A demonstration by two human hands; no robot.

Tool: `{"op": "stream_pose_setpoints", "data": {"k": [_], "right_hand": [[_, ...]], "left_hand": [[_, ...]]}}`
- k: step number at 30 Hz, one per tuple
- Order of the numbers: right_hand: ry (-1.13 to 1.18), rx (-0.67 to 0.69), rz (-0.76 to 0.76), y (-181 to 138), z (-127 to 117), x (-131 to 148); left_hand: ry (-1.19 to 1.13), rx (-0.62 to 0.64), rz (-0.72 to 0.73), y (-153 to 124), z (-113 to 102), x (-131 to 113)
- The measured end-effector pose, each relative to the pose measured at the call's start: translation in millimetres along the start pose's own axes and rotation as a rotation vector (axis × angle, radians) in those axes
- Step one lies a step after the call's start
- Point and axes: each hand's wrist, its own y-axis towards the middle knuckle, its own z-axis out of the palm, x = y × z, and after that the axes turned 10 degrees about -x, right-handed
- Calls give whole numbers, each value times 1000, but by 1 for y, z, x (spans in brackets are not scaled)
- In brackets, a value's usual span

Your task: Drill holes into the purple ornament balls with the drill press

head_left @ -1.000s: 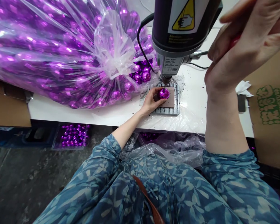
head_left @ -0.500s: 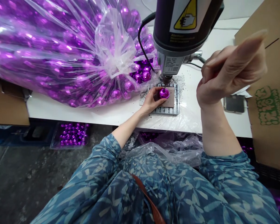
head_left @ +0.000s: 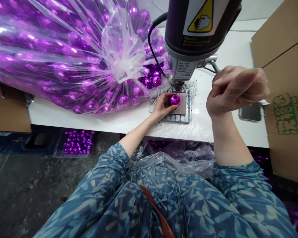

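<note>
The left hand (head_left: pixel 163 105) is curled around a small purple ball (head_left: pixel 175 99), pinning it on a brown pad (head_left: pixel 180 108) that lies on a slotted metal plate (head_left: pixel 187 112) — the ball sits directly beneath the tip of the drill press (head_left: pixel 196 31), whose bit touches its top. The right hand (head_left: pixel 234 89), at 3 o'clock from the ball and higher up, is closed in a fist around the press lever (head_left: pixel 213 64); only the metal shaft of that lever shows, running out from the machine head. Dark shavings are scattered over the white table (head_left: pixel 119 120) around the plate. At 9 to 11 o'clock from the ball lies a large clear plastic bag (head_left: pixel 64 56) stuffed with shiny purple balls, its mouth open toward the drill with a few balls spilling close to the plate. A black cable (head_left: pixel 150 49) loops down from the machine at 11 o'clock. At 3 o'clock, past the right hand, a phone (head_left: pixel 250 112) lies flat on the table, and beyond it stands a cardboard box (head_left: pixel 285 99) with green printing. Under the table at 8 o'clock, a clear tray (head_left: pixel 74 143) of purple balls rests on the floor — more plastic wrap lies across the person's lap.
</note>
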Motion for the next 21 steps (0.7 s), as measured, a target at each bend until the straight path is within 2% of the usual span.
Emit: {"op": "stream_pose_setpoints", "data": {"k": [7, 11, 14, 18, 20, 21], "right_hand": [[-32, 79, -107, -11, -13, -21], [-38, 145, -67, -15, -20, -18], [-59, 131, 49, 0, -10, 9], [-71, 128, 233, 44, 23, 53], [2, 61, 425, 68, 39, 65], [-5, 76, 505, 78, 46, 68]], "left_hand": [[-54, 17, 14, -1, 0, -2], [-51, 16, 14, -1, 0, 0], [-38, 16, 12, -1, -1, 1], [-12, 10, -9, -1, 0, 3], [-5, -10, -4, -1, 1, 4], [5, -40, 12, -2, 2, 5]]}}
